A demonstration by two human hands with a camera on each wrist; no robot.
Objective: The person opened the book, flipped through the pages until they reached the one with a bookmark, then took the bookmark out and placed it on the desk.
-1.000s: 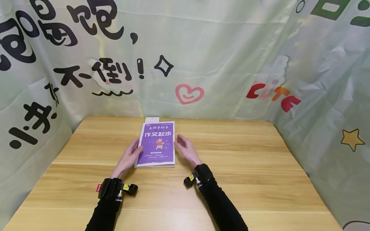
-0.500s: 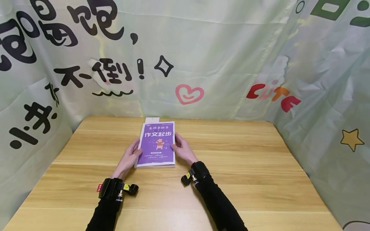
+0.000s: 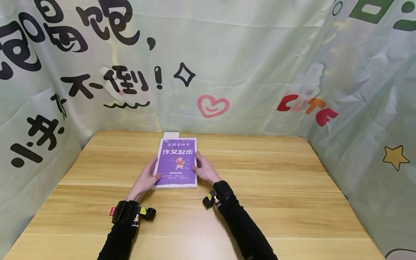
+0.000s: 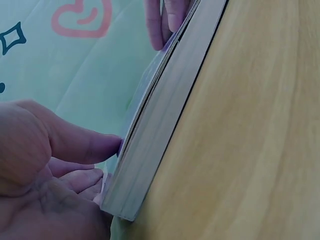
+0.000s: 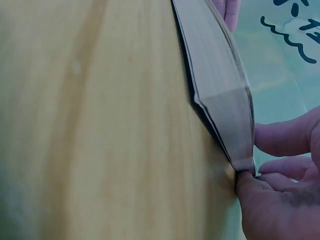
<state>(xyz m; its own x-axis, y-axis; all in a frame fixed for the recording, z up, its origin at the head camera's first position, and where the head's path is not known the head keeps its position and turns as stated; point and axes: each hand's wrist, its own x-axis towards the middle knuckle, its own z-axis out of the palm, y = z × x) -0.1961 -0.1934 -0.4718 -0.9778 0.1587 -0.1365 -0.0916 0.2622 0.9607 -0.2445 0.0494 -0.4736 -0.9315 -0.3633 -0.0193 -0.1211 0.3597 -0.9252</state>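
Note:
A thick paperback book (image 3: 176, 162) with a purple cover, white title characters and a small cartoon figure lies cover up at the back of the table. My left hand (image 3: 146, 180) grips its left edge, thumb on the cover and fingers down the side. At the opposite edge my right hand (image 3: 207, 171) holds the book, its thumb over the cover's margin. The left wrist view shows the page block (image 4: 160, 115) end-on, with the left thumb (image 4: 90, 145) against the cover side. In the right wrist view the right thumb (image 5: 285, 137) presses the cover beside the pages' corner.
A white strip (image 3: 171, 135) sticks out past the book's far edge. The wooden table (image 3: 260, 202) reaches toward me and to both sides. Printed cloth (image 3: 253, 65) hangs behind and at the sides. Both wrists wear black bands with small cameras.
My right hand has moved left onto the book's right edge and now grips it. My left thumb sits slightly lower on the cover. The cover's far edge has shifted a little toward me.

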